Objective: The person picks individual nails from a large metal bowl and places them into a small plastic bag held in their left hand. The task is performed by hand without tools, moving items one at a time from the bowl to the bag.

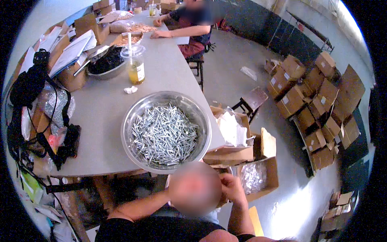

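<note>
A wide shiny metal bowl stands at the near corner of the grey table, heaped with many slim silver screws or nails. Just in front of its near rim, a round blurred patch covers the space between my hands. My left forearm reaches in from the lower left, and its hand is lost in the blur. To the right of the patch is my right hand, its fingers curled together at the blur's edge. Whatever they hold cannot be made out.
A lidded drink cup and crumpled tissue sit beyond the bowl. Black bags crowd the table's left edge. An open carton stands at right, near a stool and stacked cardboard boxes. Across the table sits another person.
</note>
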